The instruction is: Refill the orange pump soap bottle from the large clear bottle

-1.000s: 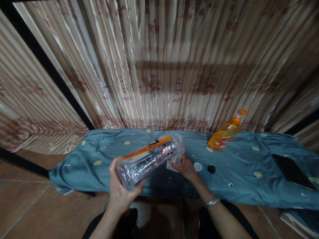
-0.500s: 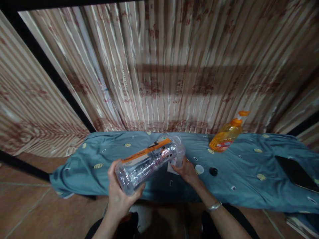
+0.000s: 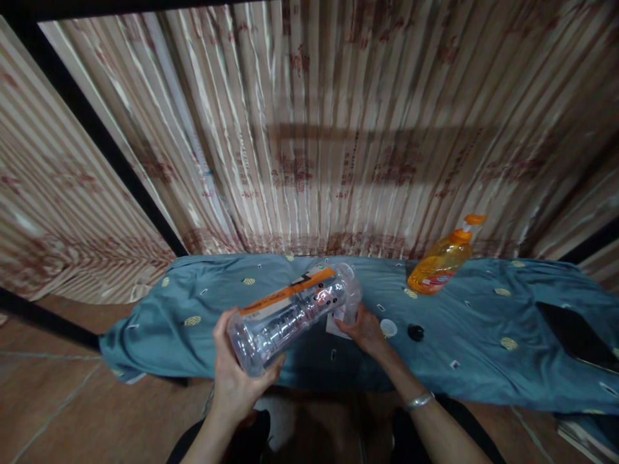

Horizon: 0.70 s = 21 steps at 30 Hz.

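A large clear plastic bottle (image 3: pixel 290 322) with an orange and white label lies tilted across the middle, its far end higher up and to the right. My left hand (image 3: pixel 236 374) is closed around its near, lower-left end. At the far end my right hand (image 3: pixel 365 330) grips a clear plastic cup (image 3: pixel 355 299) that meets the bottle; where one ends and the other begins is hard to see. Partly under the right hand is a white card (image 3: pixel 336 327). Just right of that hand lie a white round lid (image 3: pixel 388 327) and a black cap (image 3: pixel 415 332).
An orange pump bottle (image 3: pixel 438 267) stands at the back right of the teal cloth-covered bench (image 3: pixel 217 351). A dark flat tablet-like object (image 3: pixel 578 332) lies at the right. Behind hangs a striped curtain (image 3: pixel 309 161), with a black metal post (image 3: pixel 116 161) at left.
Hardly anything differs. The whole view has shifted slightly, and both hands keep the same hold on the bottle and the cup.
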{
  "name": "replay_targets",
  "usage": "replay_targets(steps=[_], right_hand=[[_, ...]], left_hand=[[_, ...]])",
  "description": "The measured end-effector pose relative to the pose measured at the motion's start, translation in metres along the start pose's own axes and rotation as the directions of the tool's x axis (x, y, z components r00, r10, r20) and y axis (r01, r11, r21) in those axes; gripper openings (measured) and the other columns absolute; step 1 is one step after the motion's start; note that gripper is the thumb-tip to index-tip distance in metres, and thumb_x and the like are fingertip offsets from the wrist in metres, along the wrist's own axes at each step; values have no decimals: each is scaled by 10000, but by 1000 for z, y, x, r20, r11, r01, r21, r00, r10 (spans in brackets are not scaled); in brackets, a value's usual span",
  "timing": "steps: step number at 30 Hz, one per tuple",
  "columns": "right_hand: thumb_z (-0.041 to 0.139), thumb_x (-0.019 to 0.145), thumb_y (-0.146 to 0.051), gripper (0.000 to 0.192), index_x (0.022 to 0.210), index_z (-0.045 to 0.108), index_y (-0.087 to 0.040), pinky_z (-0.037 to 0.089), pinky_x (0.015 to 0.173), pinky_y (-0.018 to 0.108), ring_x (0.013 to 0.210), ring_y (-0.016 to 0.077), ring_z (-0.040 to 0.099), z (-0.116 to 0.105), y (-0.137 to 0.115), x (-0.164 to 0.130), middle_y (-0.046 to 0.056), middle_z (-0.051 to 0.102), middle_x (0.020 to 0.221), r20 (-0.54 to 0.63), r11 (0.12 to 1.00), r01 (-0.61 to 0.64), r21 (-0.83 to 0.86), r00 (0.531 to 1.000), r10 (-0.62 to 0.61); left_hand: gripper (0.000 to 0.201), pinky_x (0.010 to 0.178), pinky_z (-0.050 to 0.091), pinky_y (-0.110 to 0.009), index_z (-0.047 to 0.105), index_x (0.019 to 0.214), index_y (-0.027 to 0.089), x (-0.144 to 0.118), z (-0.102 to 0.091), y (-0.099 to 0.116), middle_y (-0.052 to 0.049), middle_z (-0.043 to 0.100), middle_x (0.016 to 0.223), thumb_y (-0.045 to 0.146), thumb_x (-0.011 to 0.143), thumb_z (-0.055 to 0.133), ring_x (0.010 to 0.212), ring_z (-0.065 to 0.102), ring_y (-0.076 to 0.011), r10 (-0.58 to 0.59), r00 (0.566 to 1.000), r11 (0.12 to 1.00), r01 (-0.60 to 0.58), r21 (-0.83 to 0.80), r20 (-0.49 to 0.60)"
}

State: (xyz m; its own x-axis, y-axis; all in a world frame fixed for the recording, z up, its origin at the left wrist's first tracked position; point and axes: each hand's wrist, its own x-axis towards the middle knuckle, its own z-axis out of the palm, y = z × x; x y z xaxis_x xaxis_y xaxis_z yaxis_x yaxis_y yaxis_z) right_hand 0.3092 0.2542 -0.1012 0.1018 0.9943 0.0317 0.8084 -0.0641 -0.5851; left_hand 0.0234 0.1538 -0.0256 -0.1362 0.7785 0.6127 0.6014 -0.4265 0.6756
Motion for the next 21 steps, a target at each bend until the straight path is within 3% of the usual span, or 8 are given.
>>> replay_targets(steps=[4,12,16,21], right_hand=[[772,871,-356,588,1394,598,-152,638,967,458,1103,370,810,-1,-1,0,180,836,1141,11,1000,-14,-5,1000,14],[796,855,-350,566,1355,627,-145,641,929,419,1075,362,816,-6,-6,-3,170,838,1107,-4,1000,-8,-4,1000,8],[768,877,-367,563,1368,611,-140,639,942,438,1092,365,812,-7,-5,-3,187,832,1137,16,1000,0,-13,1000,0],[757,878,-369,543,1356,601,-165,650,942,467,1085,369,816,-4,-1,-2,180,837,1137,10,999,28,-16,1000,-28]], left_hand=[[945,789,643,-380,321,1535,274,0,0,1,-66,627,1203,418,781,874,939,740,-243,50,999,999,-50,4,19],[968,869,640,-426,361,1499,274,-1,1,0,-89,591,1289,447,717,904,1042,722,-270,-13,1000,1000,13,8,-2],[940,883,631,-460,393,1471,264,0,3,3,-104,570,1307,510,708,882,1060,705,-285,-18,998,999,19,30,-65],[965,856,635,-413,345,1521,261,0,0,-1,-98,570,1295,467,745,880,1036,707,-263,47,999,996,-47,70,4]])
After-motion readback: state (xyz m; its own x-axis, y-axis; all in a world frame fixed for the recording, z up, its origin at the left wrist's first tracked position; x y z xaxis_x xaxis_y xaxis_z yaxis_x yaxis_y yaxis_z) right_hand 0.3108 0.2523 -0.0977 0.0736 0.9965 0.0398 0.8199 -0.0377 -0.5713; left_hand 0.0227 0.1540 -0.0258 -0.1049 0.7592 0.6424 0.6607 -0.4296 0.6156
